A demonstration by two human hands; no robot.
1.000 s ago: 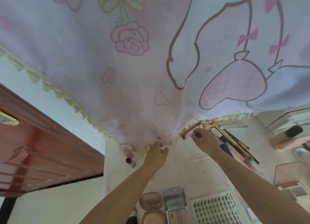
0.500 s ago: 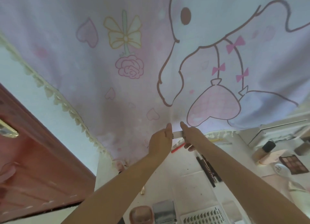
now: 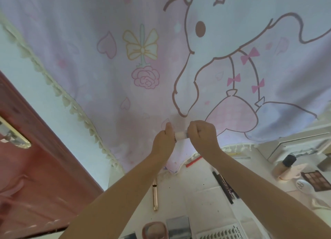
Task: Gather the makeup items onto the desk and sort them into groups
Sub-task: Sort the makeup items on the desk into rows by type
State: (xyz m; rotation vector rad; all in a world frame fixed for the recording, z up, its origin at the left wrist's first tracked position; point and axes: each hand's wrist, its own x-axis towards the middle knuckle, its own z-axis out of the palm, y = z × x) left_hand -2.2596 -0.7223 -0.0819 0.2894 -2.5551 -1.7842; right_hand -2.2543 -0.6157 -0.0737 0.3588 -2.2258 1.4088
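Both hands are raised in front of the pink cartoon curtain [image 3: 143,63] and hold one small pale tube [image 3: 181,136] between them. My left hand [image 3: 163,142] grips its left end and my right hand [image 3: 203,135] curls round its right end. Below on the white desk [image 3: 195,199] lie a rose-gold pen-shaped item [image 3: 155,195], dark pencils [image 3: 223,186], a red pencil [image 3: 193,161], a foundation bottle [image 3: 283,165], an eyeshadow palette [image 3: 315,179], a pink compact [image 3: 155,230] and a lash tray [image 3: 220,234].
The curtain's tasselled hem [image 3: 234,146] drapes over the desk's back edge. A red wooden door [image 3: 35,167] with a metal handle [image 3: 15,135] stands at the left. A white mirror frame [image 3: 297,142] sits at the back right.
Both hands rose from the desk's back edge and came together in front of the curtain. They now hold the small tube between them. The camera tilted upward.
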